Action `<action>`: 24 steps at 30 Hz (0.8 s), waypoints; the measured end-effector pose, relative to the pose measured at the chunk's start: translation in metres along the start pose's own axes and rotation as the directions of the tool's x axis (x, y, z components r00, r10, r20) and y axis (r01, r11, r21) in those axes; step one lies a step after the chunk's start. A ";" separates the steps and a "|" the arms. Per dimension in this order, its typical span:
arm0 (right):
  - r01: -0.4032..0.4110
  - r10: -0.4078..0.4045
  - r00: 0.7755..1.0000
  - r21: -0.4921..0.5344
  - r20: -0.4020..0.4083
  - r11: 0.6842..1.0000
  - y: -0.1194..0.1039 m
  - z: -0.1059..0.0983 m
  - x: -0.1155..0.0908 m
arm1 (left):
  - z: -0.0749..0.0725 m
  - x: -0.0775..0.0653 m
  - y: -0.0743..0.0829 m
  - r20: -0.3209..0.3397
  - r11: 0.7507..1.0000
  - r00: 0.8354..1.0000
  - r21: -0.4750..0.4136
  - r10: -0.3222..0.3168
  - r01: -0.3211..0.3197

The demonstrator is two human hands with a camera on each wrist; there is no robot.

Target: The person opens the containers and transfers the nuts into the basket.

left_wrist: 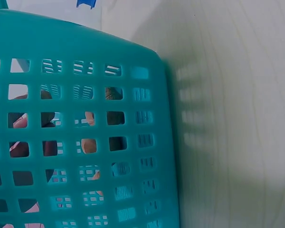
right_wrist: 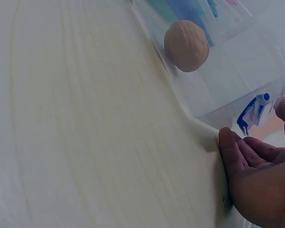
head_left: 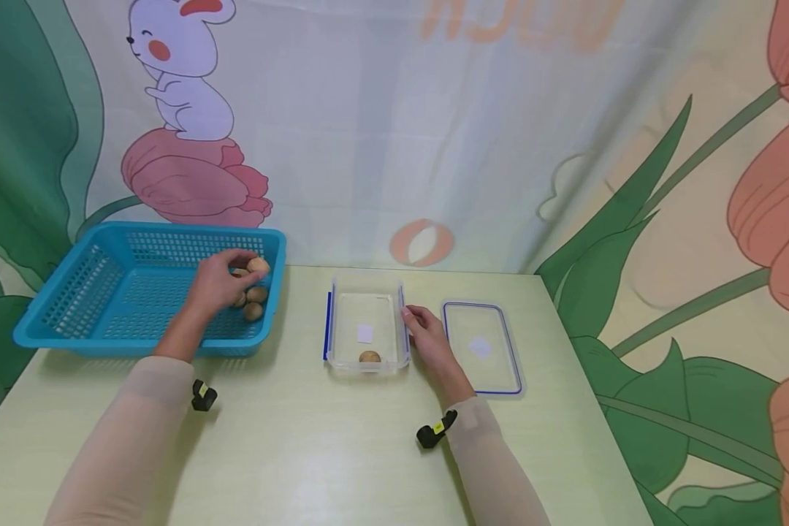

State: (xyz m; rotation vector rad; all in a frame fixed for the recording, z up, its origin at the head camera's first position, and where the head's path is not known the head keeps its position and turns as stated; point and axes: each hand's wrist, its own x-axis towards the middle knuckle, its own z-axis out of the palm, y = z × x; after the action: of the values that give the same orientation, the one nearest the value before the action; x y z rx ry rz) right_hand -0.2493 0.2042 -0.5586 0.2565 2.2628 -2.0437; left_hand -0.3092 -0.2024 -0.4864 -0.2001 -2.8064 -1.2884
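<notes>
My left hand (head_left: pixel 215 283) reaches into the right end of a blue plastic basket (head_left: pixel 146 343) and pinches a walnut (head_left: pixel 258 265) between thumb and fingers. Several more walnuts (head_left: pixel 253 312) lie just below that hand, against the basket's right side. In the left wrist view the basket wall (left_wrist: pixel 33 42) hides most of the hand. A clear plastic box (head_left: pixel 381 314) stands open at the middle of the table. One walnut (right_wrist: pixel 186 45) sits inside it, at the near end. My right hand (head_left: pixel 430 345) grips the box's right side, thumb at the rim and fingers outside.
A clear lid with a blue seal (head_left: pixel 516 365) lies flat on the table to the right of the box, close by the right hand. Behind the table's back edge hangs a printed curtain (head_left: pixel 342 146). A blue latch (head_left: pixel 327 326) hangs on the box's left side.
</notes>
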 end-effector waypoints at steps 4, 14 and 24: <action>0.006 -0.006 1.000 -0.004 0.000 1.000 -0.002 0.001 0.000 | -0.001 0.000 0.000 0.004 1.000 1.000 -0.005 0.010 -0.010; 0.001 -0.001 1.000 -0.010 -0.005 1.000 0.001 0.000 0.003 | -0.002 -0.005 0.020 0.014 0.997 0.997 -0.006 0.071 -0.071; -0.038 0.037 0.999 -0.016 -0.012 0.999 0.001 0.000 0.001 | 0.018 -0.020 0.078 0.080 0.955 0.955 0.049 0.287 -0.292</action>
State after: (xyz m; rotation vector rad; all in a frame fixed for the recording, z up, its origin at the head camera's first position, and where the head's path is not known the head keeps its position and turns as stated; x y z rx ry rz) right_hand -0.2499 0.2039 -0.5594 0.3076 2.2625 -2.0096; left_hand -0.2790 -0.1405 -0.4415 -0.6409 -2.7344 -1.1494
